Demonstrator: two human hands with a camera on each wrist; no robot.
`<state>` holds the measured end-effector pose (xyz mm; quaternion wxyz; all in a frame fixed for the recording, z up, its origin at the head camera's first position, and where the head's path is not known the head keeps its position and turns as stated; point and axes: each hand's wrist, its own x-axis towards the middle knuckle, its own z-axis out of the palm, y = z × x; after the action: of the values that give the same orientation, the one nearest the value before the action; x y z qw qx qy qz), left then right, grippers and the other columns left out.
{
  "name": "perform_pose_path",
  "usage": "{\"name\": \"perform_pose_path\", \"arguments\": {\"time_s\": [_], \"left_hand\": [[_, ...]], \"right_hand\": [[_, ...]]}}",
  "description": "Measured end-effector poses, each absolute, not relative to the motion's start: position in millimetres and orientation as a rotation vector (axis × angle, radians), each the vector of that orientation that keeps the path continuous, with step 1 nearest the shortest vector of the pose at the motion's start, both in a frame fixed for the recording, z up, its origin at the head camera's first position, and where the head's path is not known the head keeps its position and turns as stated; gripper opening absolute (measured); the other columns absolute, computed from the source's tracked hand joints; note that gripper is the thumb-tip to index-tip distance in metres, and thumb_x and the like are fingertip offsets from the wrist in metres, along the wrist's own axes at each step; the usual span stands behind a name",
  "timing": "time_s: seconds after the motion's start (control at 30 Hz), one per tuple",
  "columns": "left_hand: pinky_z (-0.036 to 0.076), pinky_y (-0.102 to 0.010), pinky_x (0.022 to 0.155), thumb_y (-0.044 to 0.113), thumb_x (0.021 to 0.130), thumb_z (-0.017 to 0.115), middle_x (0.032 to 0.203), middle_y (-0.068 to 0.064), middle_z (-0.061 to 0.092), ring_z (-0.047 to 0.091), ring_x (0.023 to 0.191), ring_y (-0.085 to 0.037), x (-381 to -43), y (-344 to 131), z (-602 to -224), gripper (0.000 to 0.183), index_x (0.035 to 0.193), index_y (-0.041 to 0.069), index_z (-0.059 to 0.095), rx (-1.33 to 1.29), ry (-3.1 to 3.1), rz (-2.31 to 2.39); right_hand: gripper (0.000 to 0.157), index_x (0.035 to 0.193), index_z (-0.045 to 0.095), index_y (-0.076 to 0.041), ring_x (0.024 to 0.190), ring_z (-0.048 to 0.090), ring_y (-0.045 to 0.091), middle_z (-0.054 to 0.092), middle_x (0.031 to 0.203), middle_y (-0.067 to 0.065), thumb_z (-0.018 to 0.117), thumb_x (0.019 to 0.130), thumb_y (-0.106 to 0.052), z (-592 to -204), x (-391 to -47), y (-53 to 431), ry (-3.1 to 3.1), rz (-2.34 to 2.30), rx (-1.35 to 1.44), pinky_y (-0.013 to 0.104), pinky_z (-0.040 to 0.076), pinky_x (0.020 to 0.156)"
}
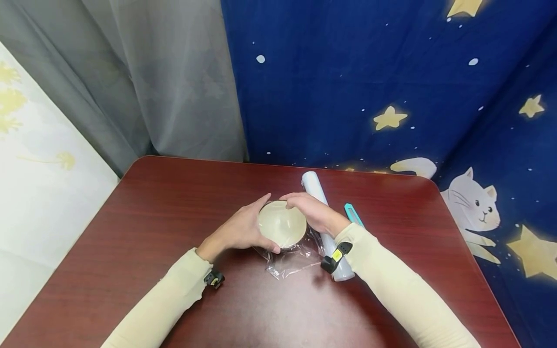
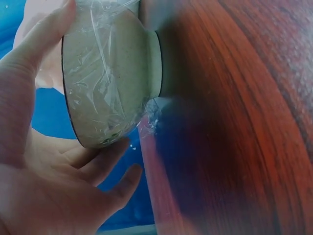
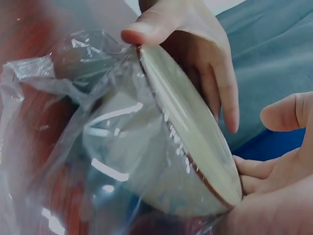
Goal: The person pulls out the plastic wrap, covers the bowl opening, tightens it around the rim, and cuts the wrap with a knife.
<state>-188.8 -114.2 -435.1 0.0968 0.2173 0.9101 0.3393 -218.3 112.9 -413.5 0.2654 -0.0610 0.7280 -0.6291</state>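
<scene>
A cream-coloured bowl with a dark rim stands in front of me, clear plastic film stretched over its mouth and clinging to its side. My left hand grips it from the left, the thumb on the near rim and the fingers spread along the far side. From the far right, my right hand curves round the rim, its fingers touching the bowl and its thumb lifted off in the right wrist view. Loose film hangs off the near side in wrinkled folds.
Close to the right of the bowl lies a white roll of film, partly under my right forearm. A teal utility knife rests beyond it. The reddish-brown table ends at curtains along the back.
</scene>
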Motion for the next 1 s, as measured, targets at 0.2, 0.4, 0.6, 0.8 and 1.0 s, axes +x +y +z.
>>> {"name": "perform_pose_path", "arguments": {"time_s": [0.2, 0.4, 0.6, 0.8, 1.0], "left_hand": [[0.052, -0.053, 0.111, 0.056, 0.058, 0.107, 0.154, -0.02, 0.06, 0.063, 0.131, -0.035, -189, -114, -435, 0.146, 0.172, 0.005, 0.031, 0.664, 2.721, 0.991], [0.052, -0.054, 0.112, 0.055, 0.06, 0.107, 0.155, -0.021, 0.059, 0.062, 0.132, -0.035, -187, -113, -434, 0.145, 0.171, 0.002, 0.031, 0.668, 2.724, 1.002], [0.047, -0.056, 0.117, 0.054, 0.064, 0.106, 0.165, -0.021, 0.049, 0.056, 0.141, -0.035, -182, -116, -438, 0.146, 0.173, 0.0, 0.025, 0.666, 2.684, 1.069], [0.037, -0.06, 0.124, 0.051, 0.081, 0.095, 0.173, -0.021, 0.037, 0.041, 0.156, -0.038, -178, -120, -431, 0.123, 0.172, 0.0, 0.029, 0.658, 2.67, 1.196], [0.045, -0.057, 0.119, 0.035, 0.099, 0.081, 0.173, -0.02, 0.037, 0.043, 0.155, -0.04, -173, -124, -426, 0.09, 0.171, 0.004, 0.035, 0.63, 2.633, 1.316]], "right_hand": [[0.045, 0.133, 0.067, 0.015, 0.124, 0.059, 0.027, 0.07, 0.133, 0.021, 0.055, 0.096, -0.008, -413, -218, 111, 2.012, -1.695, -0.159, 0.034, 0.046, 0.107], [0.044, 0.132, 0.066, 0.014, 0.117, 0.06, 0.024, 0.069, 0.129, 0.019, 0.055, 0.096, -0.01, -414, -217, 110, 2.0, -1.687, -0.108, 0.031, 0.048, 0.102], [0.063, 0.156, 0.05, 0.011, 0.149, 0.045, 0.031, 0.05, 0.163, 0.023, 0.056, 0.1, -0.017, -410, -215, 113, 2.049, -1.594, -0.09, 0.041, 0.039, 0.122], [0.067, 0.165, 0.041, 0.008, 0.16, 0.035, 0.037, 0.042, 0.171, 0.024, 0.055, 0.105, -0.018, -384, -201, 129, 2.231, -1.563, -0.109, 0.05, 0.027, 0.131], [0.069, 0.172, 0.024, 0.004, 0.165, 0.024, 0.037, 0.024, 0.18, 0.02, 0.049, 0.113, -0.02, -366, -147, 153, 2.128, -1.816, -0.058, 0.05, 0.018, 0.134]]}}
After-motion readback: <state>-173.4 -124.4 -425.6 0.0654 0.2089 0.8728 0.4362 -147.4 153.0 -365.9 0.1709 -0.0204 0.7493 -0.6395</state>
